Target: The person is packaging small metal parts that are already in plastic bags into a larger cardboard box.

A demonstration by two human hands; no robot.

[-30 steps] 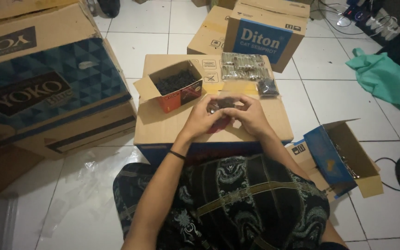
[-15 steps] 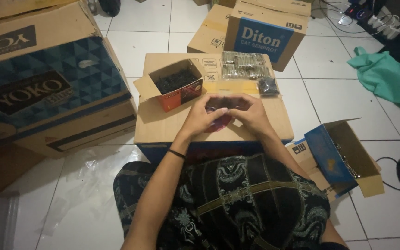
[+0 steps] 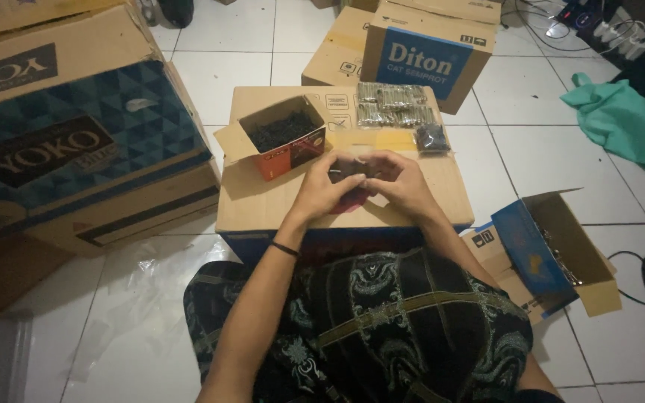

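I see left hand (image 3: 328,188) and right hand (image 3: 399,183) closed together on small dark packet (image 3: 354,175), mid cardboard box (image 3: 263,209). Packet between fingertips, equally near both. Open screw box (image 3: 287,136) far-left of hands.

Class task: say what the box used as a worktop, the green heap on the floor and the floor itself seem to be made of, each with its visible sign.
Box: corrugated cardboard, matte brown, with folded flaps and taped seam.
Green heap: probably cloth, soft rumpled folds, no shine.
Floor: glazed white tiles, likely ceramic; grout lines and faint gloss.
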